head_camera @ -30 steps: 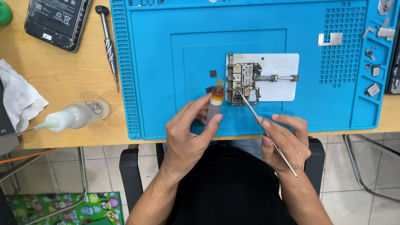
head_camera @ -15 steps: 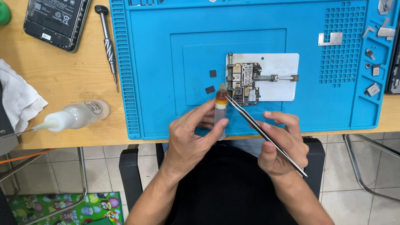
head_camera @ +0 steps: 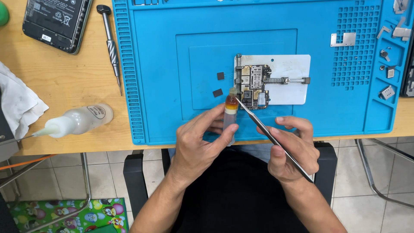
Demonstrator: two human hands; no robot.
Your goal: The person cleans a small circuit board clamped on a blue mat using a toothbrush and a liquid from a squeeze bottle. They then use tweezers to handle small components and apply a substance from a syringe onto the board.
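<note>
My left hand (head_camera: 199,140) grips a small clear vial (head_camera: 230,113) with amber liquid near its top, held upright over the near edge of the blue mat (head_camera: 172,64). Metal tweezers (head_camera: 265,129) are pinched in my right hand (head_camera: 291,149), and their tips sit at the vial's mouth. Just beyond the vial, a phone circuit board (head_camera: 253,86) is clamped in a metal holder on a white plate (head_camera: 289,69). Two small dark chips (head_camera: 219,84) lie on the mat left of the board.
On the wooden table at left lie a squeeze bottle (head_camera: 79,119), a screwdriver (head_camera: 111,43), a phone body (head_camera: 58,21) and a white cloth (head_camera: 17,103). Small metal parts (head_camera: 390,51) fill the mat's right compartments. A metal shield (head_camera: 343,39) rests on the mat's grid area.
The tweezers' tips left the circuit board and swung left to the vial's mouth. My left hand shifted the vial slightly right and nearer to me.
</note>
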